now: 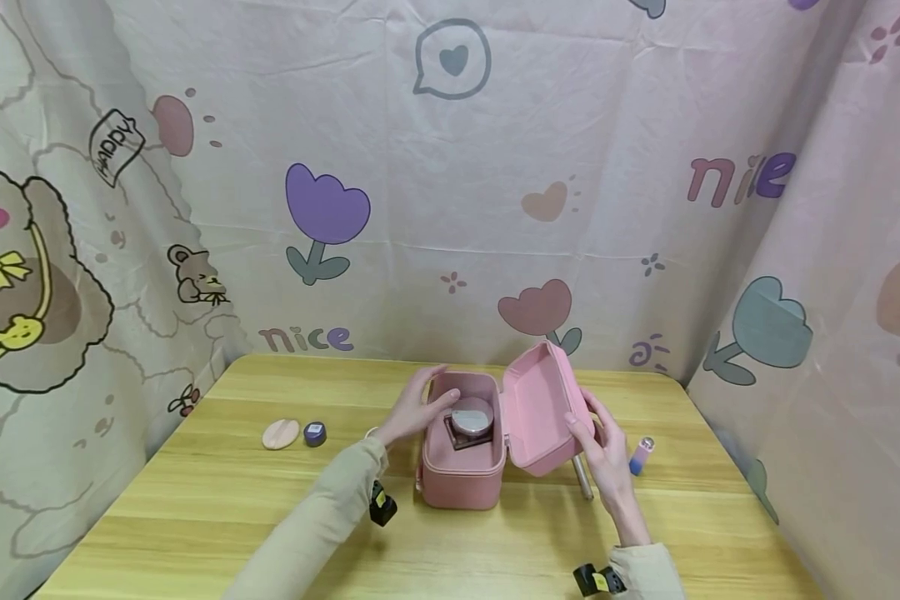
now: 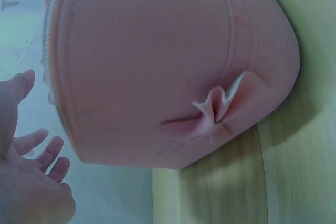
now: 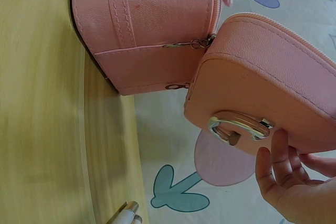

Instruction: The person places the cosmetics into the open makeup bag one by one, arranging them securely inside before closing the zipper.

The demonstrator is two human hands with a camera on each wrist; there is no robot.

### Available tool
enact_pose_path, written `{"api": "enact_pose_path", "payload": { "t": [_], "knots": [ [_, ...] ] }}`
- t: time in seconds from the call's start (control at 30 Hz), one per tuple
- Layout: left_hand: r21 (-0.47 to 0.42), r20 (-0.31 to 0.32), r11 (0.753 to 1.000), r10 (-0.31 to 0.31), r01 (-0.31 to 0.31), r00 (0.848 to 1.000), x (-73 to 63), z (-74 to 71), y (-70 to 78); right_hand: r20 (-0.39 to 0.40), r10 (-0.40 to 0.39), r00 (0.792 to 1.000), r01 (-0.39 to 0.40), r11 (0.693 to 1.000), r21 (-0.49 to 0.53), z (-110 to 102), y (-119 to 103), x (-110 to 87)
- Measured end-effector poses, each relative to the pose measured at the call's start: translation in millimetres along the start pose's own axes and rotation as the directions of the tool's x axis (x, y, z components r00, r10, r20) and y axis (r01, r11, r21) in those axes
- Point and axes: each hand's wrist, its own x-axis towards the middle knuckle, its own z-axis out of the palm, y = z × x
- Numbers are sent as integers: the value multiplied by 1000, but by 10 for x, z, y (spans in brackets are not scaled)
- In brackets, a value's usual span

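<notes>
A pink cosmetic case (image 1: 462, 487) stands on the table with its lid (image 1: 540, 408) swung out to the right. Inside it lie a round compact (image 1: 472, 417) and a dark, flat square palette (image 1: 457, 438). My right hand (image 1: 602, 442) grips the lid's outer edge, thumb in front and fingers behind; the right wrist view shows those fingertips beside the metal-ended handle (image 3: 239, 124). At the case's left rim is my left hand (image 1: 412, 411), its fingers spread and thumb reaching over the opening. A bow (image 2: 215, 114) decorates the side facing the left wrist camera.
Left of the case, a pale oval puff (image 1: 281, 434) and a small dark jar (image 1: 315, 433) lie on the wooden table (image 1: 217, 508). A silvery tube (image 1: 582, 477) is below the lid, and a pink-and-blue tube (image 1: 642, 456) lies right of my right hand. Patterned curtains (image 1: 420, 275) enclose the table.
</notes>
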Motion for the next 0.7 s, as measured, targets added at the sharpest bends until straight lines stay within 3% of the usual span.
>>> {"api": "enact_pose_path", "payload": {
  "t": [0.17,0.5,0.7],
  "knots": [
    [-53,-25,995,-86,85,996,-68,-63,-7,1,-1,1000,1,1000,2,-7,0,-1],
    [-185,-43,969,-172,161,984,-200,-188,-65,-6,-9,1000,9,1000,-3,1,-3,-6],
    [-166,-79,970,-193,178,978,-319,-285,-121,-7,-14,1000,14,1000,-6,7,-2,-7]
  ]
}}
